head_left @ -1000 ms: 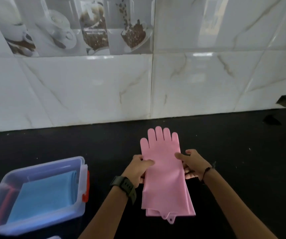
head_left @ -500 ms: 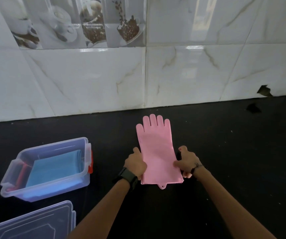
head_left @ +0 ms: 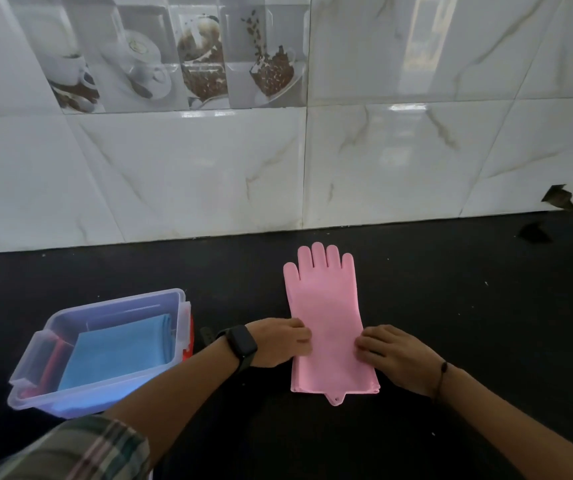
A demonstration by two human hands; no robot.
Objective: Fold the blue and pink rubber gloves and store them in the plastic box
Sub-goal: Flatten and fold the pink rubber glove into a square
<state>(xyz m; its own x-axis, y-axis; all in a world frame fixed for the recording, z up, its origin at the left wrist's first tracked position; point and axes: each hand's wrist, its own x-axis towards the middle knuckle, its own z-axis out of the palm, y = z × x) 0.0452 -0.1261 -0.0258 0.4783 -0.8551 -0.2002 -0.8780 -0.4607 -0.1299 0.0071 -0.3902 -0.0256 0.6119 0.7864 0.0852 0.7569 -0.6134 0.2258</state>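
The pink rubber gloves (head_left: 326, 313) lie stacked flat on the black counter, fingers pointing at the wall, cuff toward me. My left hand (head_left: 278, 346) grips the left edge of the gloves near the wrist. My right hand (head_left: 394, 355) grips the right edge at the same height. The clear plastic box (head_left: 53, 393) stands open at the left. Folded blue gloves (head_left: 119, 351) lie inside it.
A white marble-tiled wall (head_left: 209, 174) rises behind the counter. The black counter (head_left: 468, 306) stretches to the right of the gloves. A chipped spot (head_left: 558, 197) marks the wall's base at the far right. My plaid sleeve (head_left: 81, 452) shows at the bottom left.
The camera view has shifted, so box and gloves sit differently in frame. My hands stay on the gloves' two edges, a little above the cuff.
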